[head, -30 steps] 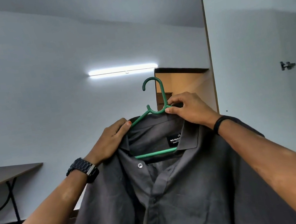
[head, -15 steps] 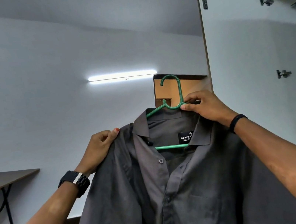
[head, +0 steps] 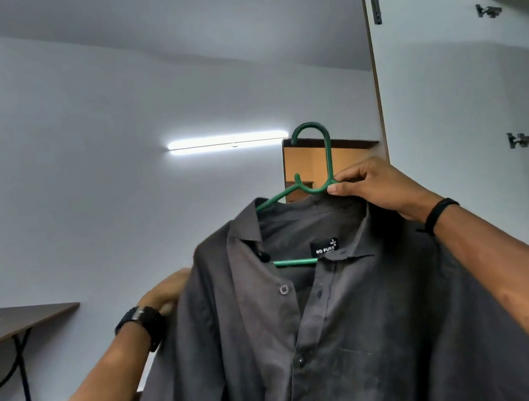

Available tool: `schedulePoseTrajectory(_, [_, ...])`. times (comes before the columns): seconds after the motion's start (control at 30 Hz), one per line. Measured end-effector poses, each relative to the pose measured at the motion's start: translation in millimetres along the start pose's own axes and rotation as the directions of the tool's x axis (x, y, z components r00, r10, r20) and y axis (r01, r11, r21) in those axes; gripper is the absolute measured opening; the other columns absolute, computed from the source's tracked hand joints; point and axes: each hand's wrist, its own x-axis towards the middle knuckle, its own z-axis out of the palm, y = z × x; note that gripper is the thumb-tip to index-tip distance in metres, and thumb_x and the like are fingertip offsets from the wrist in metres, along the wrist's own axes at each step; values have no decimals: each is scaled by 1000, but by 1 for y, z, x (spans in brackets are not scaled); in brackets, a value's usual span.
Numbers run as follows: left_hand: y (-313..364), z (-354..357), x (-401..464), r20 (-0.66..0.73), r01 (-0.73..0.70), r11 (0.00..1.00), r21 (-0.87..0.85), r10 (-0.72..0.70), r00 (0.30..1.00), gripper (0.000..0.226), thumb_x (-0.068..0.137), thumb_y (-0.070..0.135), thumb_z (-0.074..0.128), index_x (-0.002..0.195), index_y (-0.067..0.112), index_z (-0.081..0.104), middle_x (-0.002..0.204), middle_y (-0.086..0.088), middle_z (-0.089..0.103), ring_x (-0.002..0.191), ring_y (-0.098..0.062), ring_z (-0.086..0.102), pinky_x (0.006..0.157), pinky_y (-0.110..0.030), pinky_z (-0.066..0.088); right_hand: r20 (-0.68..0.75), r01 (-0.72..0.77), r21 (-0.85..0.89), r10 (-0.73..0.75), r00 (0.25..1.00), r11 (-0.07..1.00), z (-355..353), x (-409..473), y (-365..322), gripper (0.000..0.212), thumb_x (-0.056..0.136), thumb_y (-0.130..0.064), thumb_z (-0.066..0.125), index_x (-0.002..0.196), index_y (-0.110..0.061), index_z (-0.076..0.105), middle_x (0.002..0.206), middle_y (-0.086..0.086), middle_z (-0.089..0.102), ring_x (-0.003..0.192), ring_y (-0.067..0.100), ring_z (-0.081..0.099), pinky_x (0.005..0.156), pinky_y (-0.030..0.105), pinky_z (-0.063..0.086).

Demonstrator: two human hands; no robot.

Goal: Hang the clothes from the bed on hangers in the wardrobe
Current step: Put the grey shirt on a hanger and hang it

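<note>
Dark grey button-up shirt (head: 328, 329) fills the lower centre of the frame, draped on a green plastic hanger (head: 314, 164) whose hook sticks up just above the collar, centre frame. Right hand (head: 375, 186) pinches the hanger neck, thumb and fingers curled round it at the base of the hook. Left hand (head: 166, 290), lower left of centre, is mostly hidden behind the shirt's shoulder; fingers seem to rest on or hold the fabric there, cannot tell how tightly. Shirt looks light, soft and floppy (may slide off a smooth hanger arm); the hanger is stiff, so the neck is the best hold. White wardrobe door (head: 454, 135) stands open at right.
</note>
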Motion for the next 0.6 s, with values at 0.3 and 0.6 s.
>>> schedulePoseTrajectory(0.3, [35,22,-9,-213,-426,904,18,420,882,34,93,49,51,81,19,61,78,10,63,70,-7,56,66,-23,43,-76,-112,-151,102,992,982,0,-1,18,17,89,-21,66,103,-14,75,101,1,72,95,16,64,83,25,50])
schedulePoseTrajectory(0.6, [42,9,-10,-88,-426,903,-55,420,903,56,91,50,50,71,-2,57,70,-4,57,65,-13,50,62,-29,37,-18,-127,-175,126,992,976,5,5,19,16,95,-21,58,88,-10,68,93,-4,64,94,13,56,84,27,44])
